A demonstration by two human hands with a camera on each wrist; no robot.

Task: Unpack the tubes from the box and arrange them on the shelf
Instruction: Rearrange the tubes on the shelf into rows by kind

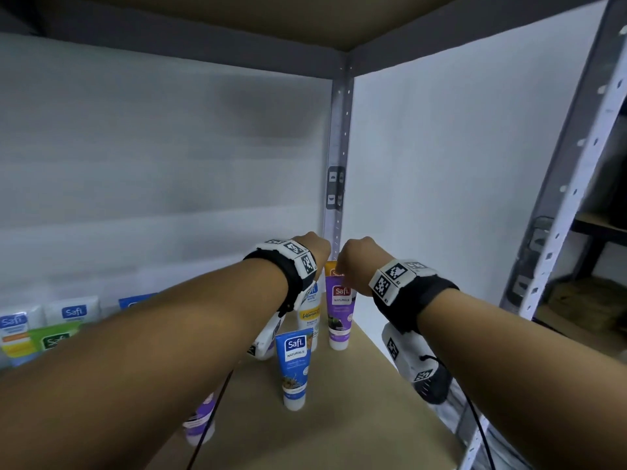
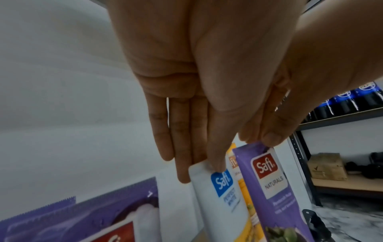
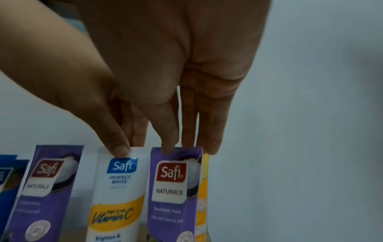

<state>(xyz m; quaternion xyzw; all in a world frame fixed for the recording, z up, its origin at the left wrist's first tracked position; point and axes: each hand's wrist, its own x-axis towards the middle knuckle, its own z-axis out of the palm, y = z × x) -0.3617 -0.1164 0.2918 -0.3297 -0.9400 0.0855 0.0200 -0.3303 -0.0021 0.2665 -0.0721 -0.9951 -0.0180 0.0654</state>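
The white tube [image 3: 119,188] and the purple tube [image 3: 173,188] stand side by side on their caps at the back right corner of the shelf [image 1: 339,418], each held at its crimped top edge. In the right-wrist view, a thumb pinches the white tube's top from the front; that thumb comes in from the left and seems to belong to the left hand [image 1: 314,247]. The right hand [image 1: 356,256] pinches the purple tube's top between thumb and fingers. So both hands are closed in light pinches, one per tube.

Just behind the purple tube, touching or nearly so, stands a yellow tube [image 3: 204,180], its top beside the right fingertips [image 3: 212,147]. To the left of the grip stands another purple tube [image 3: 47,188], and a blue tube [image 1: 295,364] stands in front, nearer the person. Farther left along the back wall more tubes stand in a row [image 1: 47,323]. The box is not in view.

My read is that this is the placing step: two tubes being set upright and squared into a line. Next, each pinch should open gently and lift straight up, since these tall tubes on small caps could tip and knock neighbours over. Then the hands return to the box for more.
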